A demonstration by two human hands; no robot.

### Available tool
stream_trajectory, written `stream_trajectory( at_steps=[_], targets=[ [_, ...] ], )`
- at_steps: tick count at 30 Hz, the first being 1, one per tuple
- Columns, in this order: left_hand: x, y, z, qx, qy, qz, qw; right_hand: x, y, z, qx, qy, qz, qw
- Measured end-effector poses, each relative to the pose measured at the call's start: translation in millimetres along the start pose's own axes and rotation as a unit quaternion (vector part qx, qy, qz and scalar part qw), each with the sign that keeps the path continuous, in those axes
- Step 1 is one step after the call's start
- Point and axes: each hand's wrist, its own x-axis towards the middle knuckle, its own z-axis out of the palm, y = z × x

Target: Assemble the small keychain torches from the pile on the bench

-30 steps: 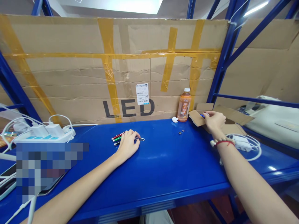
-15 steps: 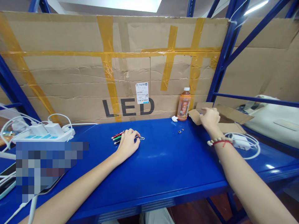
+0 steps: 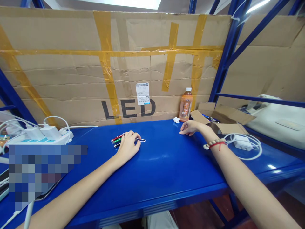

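My left hand (image 3: 128, 145) rests on the blue shelf top (image 3: 166, 165), its fingers curled over a small bunch of pen-like sticks (image 3: 117, 140) in red, green and black; a metal clip (image 3: 142, 140) pokes out to the right of the fingers. My right hand (image 3: 190, 128) lies low on the shelf top just in front of the orange drink bottle (image 3: 186, 105). Its fingers are stretched out to the left with the tips on the surface. It covers the spot where two small round metal pieces lay, and those are hidden. A bead and red cord bracelet (image 3: 213, 144) sits on that wrist.
An open cardboard box (image 3: 222, 119) stands to the right of the bottle, with a white charger and coiled cable (image 3: 241, 143) in front. A white power strip with plugs (image 3: 35, 136) sits far left. Taped cardboard marked LED (image 3: 128, 108) closes the back. A white paper scrap (image 3: 176, 120) lies by the bottle.
My right hand left the cardboard box flap and came down left onto the shelf top, over the two small round pieces. My left hand stayed on the sticks.
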Motion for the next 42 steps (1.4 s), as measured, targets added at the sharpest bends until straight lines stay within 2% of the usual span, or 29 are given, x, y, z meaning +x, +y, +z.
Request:
stream_trajectory(
  at_steps=[9, 17, 30, 34, 38, 42],
  targets=[
    [-0.2, -0.6, -0.3, -0.002, 0.0, -0.001, 1.0, -3.4, -4.6, 1.1, 0.023, 0.008, -0.014, 1.0],
    [-0.1, -0.3, -0.1, -0.006, 0.005, 0.003, 1.0, -1.2, -11.9, 9.3, -0.01, 0.075, -0.01, 0.997],
    [0.6, 1.3, -1.0, -0.003, 0.006, -0.002, 1.0, 1.5, -16.1, 18.7, -0.081, 0.147, -0.038, 0.985],
    [0.8, 1.6, -1.3, -0.002, 0.003, -0.004, 1.0, 2.6, -11.6, 10.5, -0.06, 0.137, -0.034, 0.988],
    [0.8, 0.9, -0.5, 0.0, 0.006, -0.003, 1.0, 4.2, -2.9, -2.0, -0.042, 0.157, -0.031, 0.986],
    [0.8, 0.2, 0.0, 0.001, 0.006, -0.002, 1.0, 5.8, 2.8, -0.6, -0.04, 0.146, -0.026, 0.988]
  ],
)
